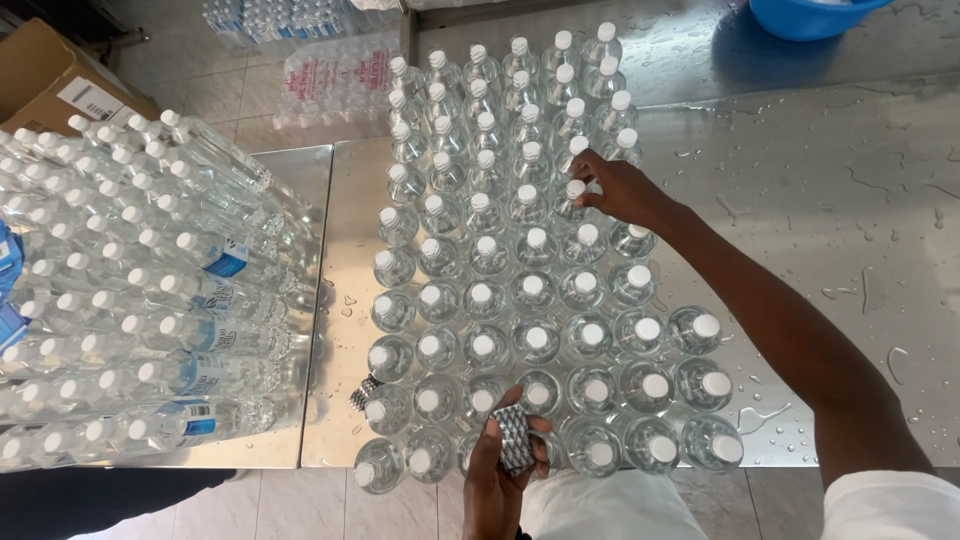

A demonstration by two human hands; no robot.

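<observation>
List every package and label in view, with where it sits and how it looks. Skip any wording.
Cardboard box: top left on the floor, brown, with a white sticker.
Shrink-wrapped pack: floor beyond the table, clear film with red print.
Bottle labels: stacked bottles at left, blue and white bands.
Label stack: in the left hand, grey patterned.

Upright bottles [510,270] crowd the table's [850,230] left part; stacked bottles [130,290] lie further left, a basin [810,15] far right.

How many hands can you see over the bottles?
2. The left hand is at the bottom edge, holding a small grey patterned stack; the right hand reaches to a white cap mid-table. No others show.
</observation>
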